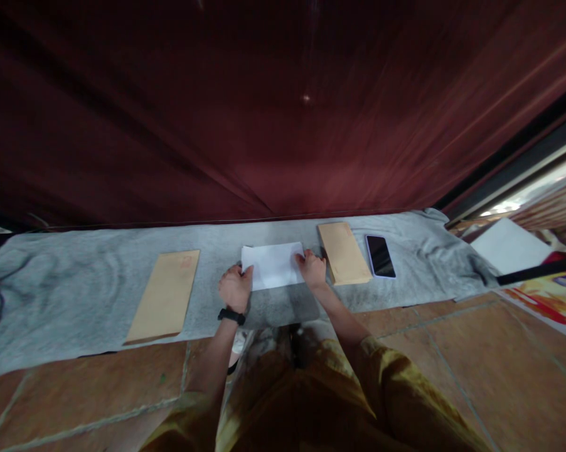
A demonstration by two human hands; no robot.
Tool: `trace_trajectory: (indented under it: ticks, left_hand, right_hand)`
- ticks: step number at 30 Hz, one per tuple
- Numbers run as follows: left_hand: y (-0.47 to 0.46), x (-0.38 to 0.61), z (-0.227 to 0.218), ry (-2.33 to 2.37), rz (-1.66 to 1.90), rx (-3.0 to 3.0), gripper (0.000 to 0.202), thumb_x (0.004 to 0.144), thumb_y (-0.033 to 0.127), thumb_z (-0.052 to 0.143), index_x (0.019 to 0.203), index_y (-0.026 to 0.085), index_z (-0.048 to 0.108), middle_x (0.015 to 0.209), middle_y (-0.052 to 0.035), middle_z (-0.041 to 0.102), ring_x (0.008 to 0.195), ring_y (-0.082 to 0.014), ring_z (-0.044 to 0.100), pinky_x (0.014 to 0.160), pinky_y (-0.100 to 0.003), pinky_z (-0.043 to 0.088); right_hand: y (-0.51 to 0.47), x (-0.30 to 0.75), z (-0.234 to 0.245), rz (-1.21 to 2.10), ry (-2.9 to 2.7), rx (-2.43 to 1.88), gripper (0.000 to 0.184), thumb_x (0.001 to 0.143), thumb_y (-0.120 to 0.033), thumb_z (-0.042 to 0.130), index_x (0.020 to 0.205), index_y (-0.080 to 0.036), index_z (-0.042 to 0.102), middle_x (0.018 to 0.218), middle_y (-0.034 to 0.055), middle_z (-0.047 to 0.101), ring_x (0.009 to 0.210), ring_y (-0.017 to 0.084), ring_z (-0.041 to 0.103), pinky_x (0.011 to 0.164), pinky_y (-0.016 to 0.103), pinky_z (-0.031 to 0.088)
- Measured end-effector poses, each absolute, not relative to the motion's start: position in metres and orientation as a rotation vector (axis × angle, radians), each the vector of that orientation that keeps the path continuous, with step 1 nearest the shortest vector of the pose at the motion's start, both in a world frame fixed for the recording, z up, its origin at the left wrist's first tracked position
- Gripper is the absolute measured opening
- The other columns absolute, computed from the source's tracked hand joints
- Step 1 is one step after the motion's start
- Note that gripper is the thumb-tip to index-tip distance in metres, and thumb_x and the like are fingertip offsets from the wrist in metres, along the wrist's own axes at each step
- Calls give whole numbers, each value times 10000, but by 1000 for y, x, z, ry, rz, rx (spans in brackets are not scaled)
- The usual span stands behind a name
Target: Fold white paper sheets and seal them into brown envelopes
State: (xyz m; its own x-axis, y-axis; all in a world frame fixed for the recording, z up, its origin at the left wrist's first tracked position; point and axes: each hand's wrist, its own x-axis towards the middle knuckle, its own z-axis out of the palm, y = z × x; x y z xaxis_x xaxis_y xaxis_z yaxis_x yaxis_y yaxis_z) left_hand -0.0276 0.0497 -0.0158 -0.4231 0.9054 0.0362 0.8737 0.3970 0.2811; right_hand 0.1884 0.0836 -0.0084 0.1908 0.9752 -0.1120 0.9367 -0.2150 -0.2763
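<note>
A white sheet of paper (pixel 274 266), apparently folded, lies on the grey cloth in front of me. My left hand (pixel 236 287), with a black band at the wrist, grips its left end, thumb on top and fingers curled at the edge. At the opposite end my right hand (pixel 311 269) pinches the paper the same way. Just right of that hand rests a stack of brown envelopes (pixel 344 252). Farther left, apart from both hands, is a single brown envelope (pixel 164 296) with a red print near its top.
A phone (pixel 381 256) with a dark screen lies right of the envelope stack. Grey cloth (pixel 85 282) covers the long narrow surface. Behind it hangs a dark red sheet (pixel 283 125). Tiled floor (pixel 475 351) runs along the front, and a white panel (pixel 511 246) stands at far right.
</note>
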Motion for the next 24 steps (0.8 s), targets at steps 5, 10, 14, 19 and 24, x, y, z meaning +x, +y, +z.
trace_trajectory:
  ticks: [5, 10, 14, 19, 24]
  left_hand:
    - [51, -28, -18, 2513, 393, 1616, 432, 945, 553, 514, 1003, 177, 720, 940, -153, 752, 931, -303, 702, 734, -344, 457]
    - [55, -29, -21, 2532, 375, 1599, 433, 954, 543, 502, 1022, 176, 722, 977, -165, 752, 972, -309, 700, 757, -351, 466]
    - [57, -29, -23, 2540, 368, 1583, 433, 951, 546, 513, 1031, 177, 723, 984, -164, 755, 990, -315, 698, 765, -355, 468]
    - [58, -28, -24, 2545, 377, 1584, 438, 956, 548, 499, 1041, 179, 720, 983, -163, 752, 982, -316, 697, 759, -356, 471]
    - [60, -28, -28, 2570, 367, 1585, 457, 971, 528, 456, 1053, 165, 722, 1003, -184, 744, 1009, -322, 687, 776, -365, 473]
  right_hand:
    - [85, 189, -10, 383, -1886, -2292, 411, 1055, -470, 455, 1187, -131, 647, 941, 192, 761, 973, 286, 738, 1032, 418, 423]
    - [88, 187, -12, 329, -1915, -2311, 415, 1056, -460, 451, 1198, -117, 635, 955, 201, 758, 974, 298, 743, 1006, 425, 448]
    - [90, 187, -13, 283, -1930, -2318, 411, 1055, -463, 457, 1168, -112, 638, 938, 196, 757, 947, 282, 749, 984, 409, 460]
    - [93, 188, -12, 280, -1942, -2326, 403, 1053, -460, 461, 1148, -112, 640, 929, 185, 759, 945, 269, 750, 952, 383, 472]
    - [94, 188, -12, 276, -1933, -2324, 398, 1059, -454, 444, 1108, -120, 655, 937, 179, 761, 960, 264, 749, 954, 371, 474]
